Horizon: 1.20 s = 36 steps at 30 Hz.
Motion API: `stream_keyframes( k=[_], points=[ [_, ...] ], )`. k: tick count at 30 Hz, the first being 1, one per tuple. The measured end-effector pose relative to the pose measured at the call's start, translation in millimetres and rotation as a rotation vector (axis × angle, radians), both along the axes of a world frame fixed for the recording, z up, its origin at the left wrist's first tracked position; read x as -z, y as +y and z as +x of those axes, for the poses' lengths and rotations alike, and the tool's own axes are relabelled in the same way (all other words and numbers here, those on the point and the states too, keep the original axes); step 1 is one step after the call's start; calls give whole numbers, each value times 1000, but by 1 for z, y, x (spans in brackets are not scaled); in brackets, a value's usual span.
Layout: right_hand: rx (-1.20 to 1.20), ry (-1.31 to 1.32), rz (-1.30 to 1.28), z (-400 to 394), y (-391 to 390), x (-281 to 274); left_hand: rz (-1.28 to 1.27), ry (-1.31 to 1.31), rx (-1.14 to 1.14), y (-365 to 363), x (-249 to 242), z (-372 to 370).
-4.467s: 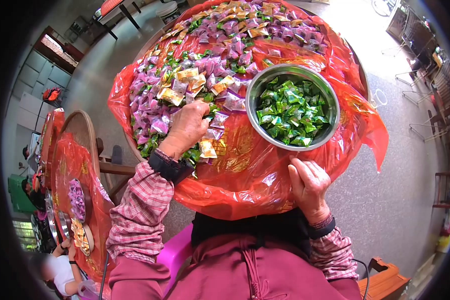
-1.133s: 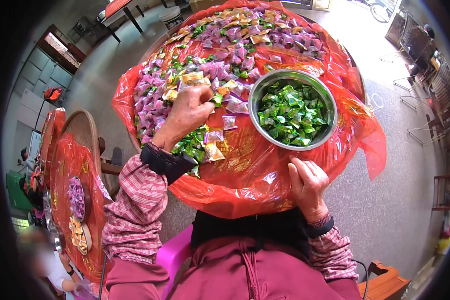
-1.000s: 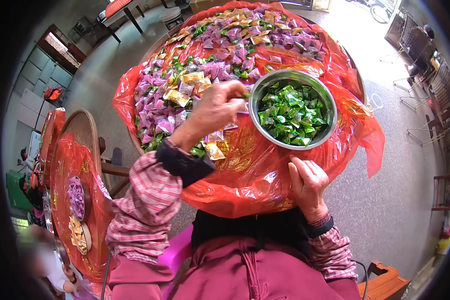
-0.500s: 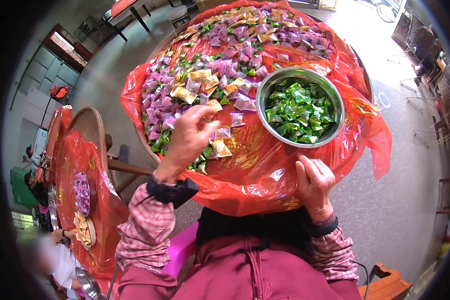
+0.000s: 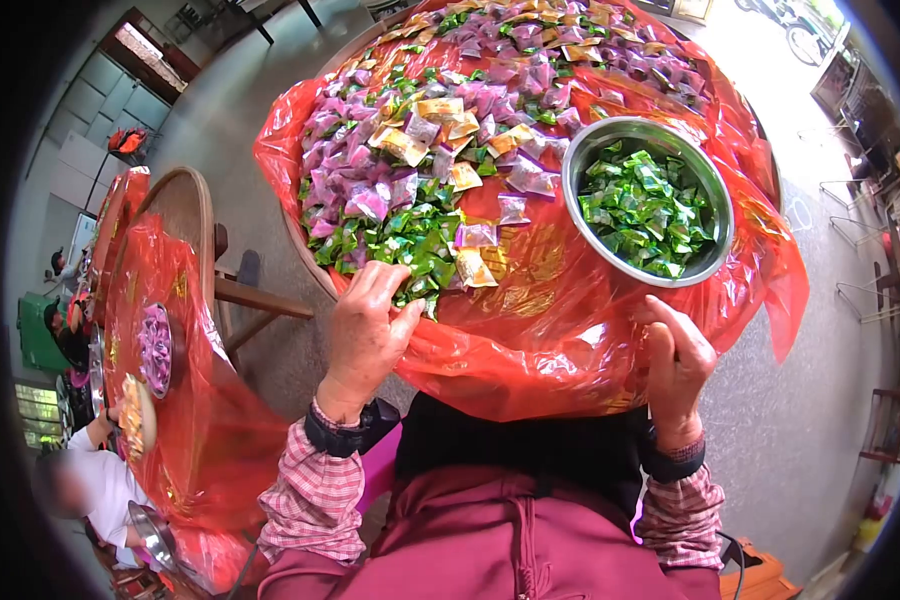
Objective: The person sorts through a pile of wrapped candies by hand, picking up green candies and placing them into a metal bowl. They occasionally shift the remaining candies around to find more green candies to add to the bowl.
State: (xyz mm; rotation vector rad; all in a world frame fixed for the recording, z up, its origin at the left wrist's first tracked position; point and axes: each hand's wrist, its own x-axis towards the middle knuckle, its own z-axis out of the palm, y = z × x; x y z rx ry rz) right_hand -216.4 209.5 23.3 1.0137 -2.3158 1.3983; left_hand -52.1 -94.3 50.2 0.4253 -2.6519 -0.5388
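From the head camera: the left hand (image 5: pixel 365 325) has come back from the steel bowl (image 5: pixel 648 200) and now lies flat, fingers open, on the near edge of the green wrapped sweets (image 5: pixel 395 245). The right hand (image 5: pixel 678 362) stays curled on the red plastic sheet (image 5: pixel 530 345), gripping its near rim. Sorting looks paused.

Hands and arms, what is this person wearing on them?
Both hands, left hand and right hand, are bare. Each arm has a pink-and-white checked sleeve ending at a black wristband. Another black band sits on the right wrist.
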Motion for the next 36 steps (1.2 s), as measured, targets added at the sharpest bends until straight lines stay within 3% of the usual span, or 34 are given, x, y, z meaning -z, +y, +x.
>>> stream_keyframes(
  k=[2, 6, 14, 18, 24, 26, 36],
  points=[
    [48, -72, -40, 5, 3, -7, 30, -23, -38, 2, 5, -1],
    [-58, 276, 60, 16, 0, -31, -11, 33, -44, 2, 13, -3],
    [-335, 259, 137, 32, -64, -38, 87, 119, -74, 1, 18, -2],
    [-276, 174, 273, 36, -71, -11, 128, 82, -108, 2, 19, -2],
    [-234, 133, 236, 41, -68, -8, 146, 113, -118, 0, 25, -7],
    [-224, 117, 230, 43, -68, -7, 44, 94, -113, -2, 23, -9],
    [-198, 236, 153, 45, -61, 4, 97, 154, -133, -9, 17, -17]
  ],
)
